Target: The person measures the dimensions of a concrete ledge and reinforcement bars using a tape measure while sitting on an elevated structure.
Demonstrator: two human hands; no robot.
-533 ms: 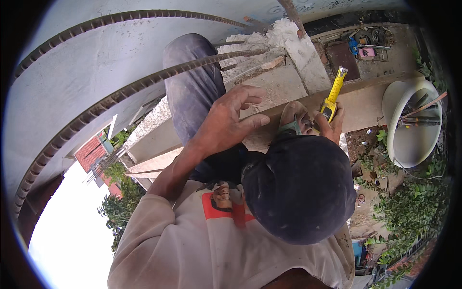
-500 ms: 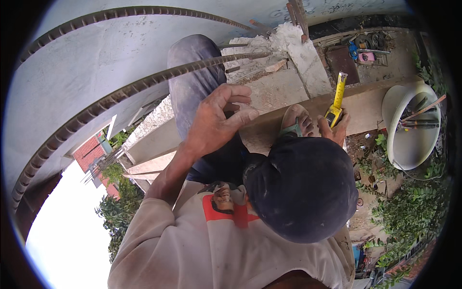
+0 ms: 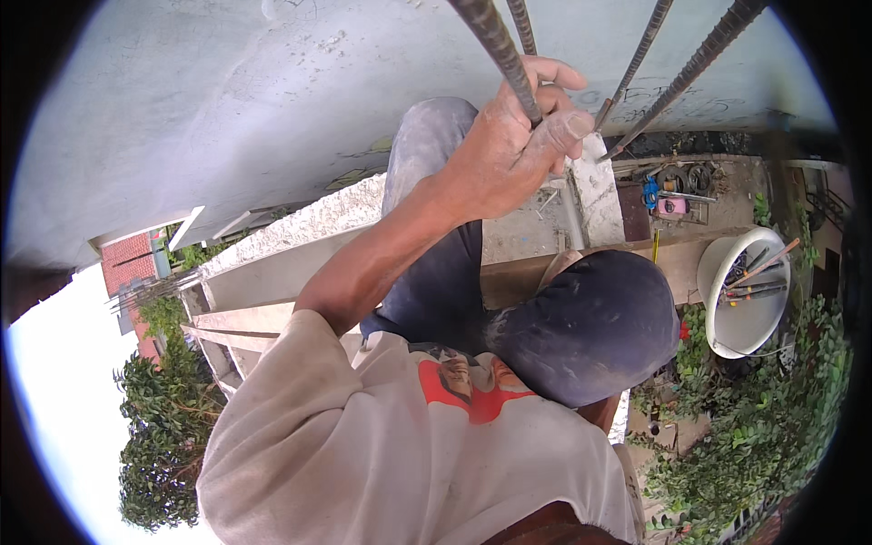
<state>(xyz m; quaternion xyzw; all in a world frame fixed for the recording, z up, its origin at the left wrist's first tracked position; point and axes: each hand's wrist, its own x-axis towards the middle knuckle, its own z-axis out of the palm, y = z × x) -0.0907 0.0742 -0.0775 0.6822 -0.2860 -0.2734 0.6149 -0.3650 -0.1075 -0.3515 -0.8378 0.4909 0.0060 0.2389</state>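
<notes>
My left hand (image 3: 522, 136) is raised at a ribbed steel rebar (image 3: 495, 45) that runs down from the top edge. The bar enters between thumb and fingers, which curl loosely round it; its lower end is hidden by the hand. My right hand is out of sight behind my dark trouser knee (image 3: 590, 327); only a bit of that forearm (image 3: 599, 413) shows below the knee. A thin yellow strip of tape measure blade (image 3: 656, 245) stands up beyond the knee, its case hidden.
More rebars (image 3: 686, 77) rise from the rough concrete (image 3: 598, 195) to the right of my left hand. A wooden plank (image 3: 681, 263) reaches the white bucket (image 3: 718, 318) of tools at the right. Grey wall (image 3: 227, 118) fills the upper left; leafy plants (image 3: 754, 418) grow lower right.
My left hand has moved up and right, from free air to the rebar. My right hand and the tape measure's case have gone behind the knee. The view has shifted.
</notes>
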